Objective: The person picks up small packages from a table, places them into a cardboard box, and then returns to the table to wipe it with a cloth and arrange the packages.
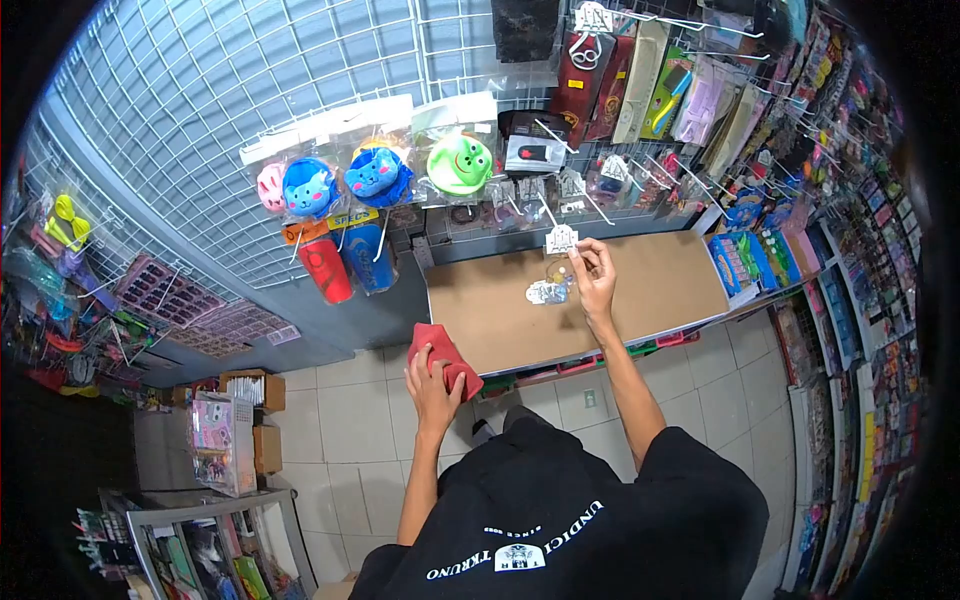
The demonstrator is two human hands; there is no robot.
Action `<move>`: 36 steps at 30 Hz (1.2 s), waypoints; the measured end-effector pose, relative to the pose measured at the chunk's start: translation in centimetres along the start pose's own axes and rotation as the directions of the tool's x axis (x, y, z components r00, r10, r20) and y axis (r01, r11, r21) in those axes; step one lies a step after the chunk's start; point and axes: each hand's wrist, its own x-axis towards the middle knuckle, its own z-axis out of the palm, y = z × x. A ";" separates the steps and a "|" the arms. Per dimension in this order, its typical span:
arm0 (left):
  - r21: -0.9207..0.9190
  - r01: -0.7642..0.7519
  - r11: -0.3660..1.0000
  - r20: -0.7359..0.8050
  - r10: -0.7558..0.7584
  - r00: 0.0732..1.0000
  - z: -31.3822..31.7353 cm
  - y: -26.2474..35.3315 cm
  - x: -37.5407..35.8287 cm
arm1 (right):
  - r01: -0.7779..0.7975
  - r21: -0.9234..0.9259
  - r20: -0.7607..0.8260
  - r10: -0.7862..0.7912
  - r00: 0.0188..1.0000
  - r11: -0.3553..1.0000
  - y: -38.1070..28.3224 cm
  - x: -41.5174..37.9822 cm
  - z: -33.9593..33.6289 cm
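Observation:
My left hand (434, 392) is closed over a folded red cloth (430, 338) at the front left corner of a brown shelf board (480, 300). My right hand (595, 272) is raised above the board, its thumb and fingers pinching the edge of a white header card (561, 240). A clear packet seems to hang from that card; its contents are too small to name. Just above the card, a wire display hook (546, 208) sticks out from the grid. Below it, another small carded packet (545, 292) lies on the board.
Packaged animal-face items (372, 176) and a red pouch (325, 268) hang from the wire grid (300, 60). Combs and other packets (660, 95) hang at upper right. Boxed goods (745, 265) stand at the board's right end. Stocked shelves line the right; a display case (215, 515) is lower left.

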 end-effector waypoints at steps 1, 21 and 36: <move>0.007 -0.006 1.000 -0.002 0.006 1.000 0.0 0.0 0.0 | 0.008 0.001 -0.011 -0.008 1.000 1.000 0.2 0.1 0.0; 0.018 -0.036 0.999 -0.028 0.036 0.999 -0.2 0.3 0.0 | 0.010 -0.217 -0.052 -0.022 0.998 0.976 7.5 7.8 3.3; -0.021 0.013 1.000 -0.008 -0.013 1.000 0.2 0.0 -0.1 | 0.002 -0.522 -0.111 -0.070 0.991 0.853 10.7 6.0 0.2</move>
